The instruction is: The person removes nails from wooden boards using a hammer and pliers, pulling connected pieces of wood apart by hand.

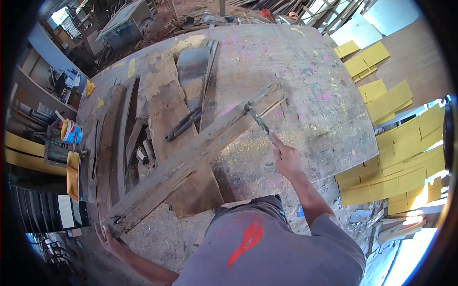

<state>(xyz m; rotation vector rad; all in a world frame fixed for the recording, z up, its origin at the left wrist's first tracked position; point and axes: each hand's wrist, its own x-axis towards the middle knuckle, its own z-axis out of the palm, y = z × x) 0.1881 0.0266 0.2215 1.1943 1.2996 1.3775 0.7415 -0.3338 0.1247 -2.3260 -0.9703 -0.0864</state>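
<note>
A long wooden beam lies aslant across the tabletop, over a wide board that seems to prop it off the surface. The hands are apart: the right hand is closed round the handle of a hammer, its head at the beam's far end, though contact there is hard to judge. The left hand is at the beam's near end, probably to steady it; I cannot tell whether its fingers wrap the wood. That end seems to jut past the tabletop's edge. Right of the beam, bare surface leaves the hammer room; left of it, loose planks crowd the space.
</note>
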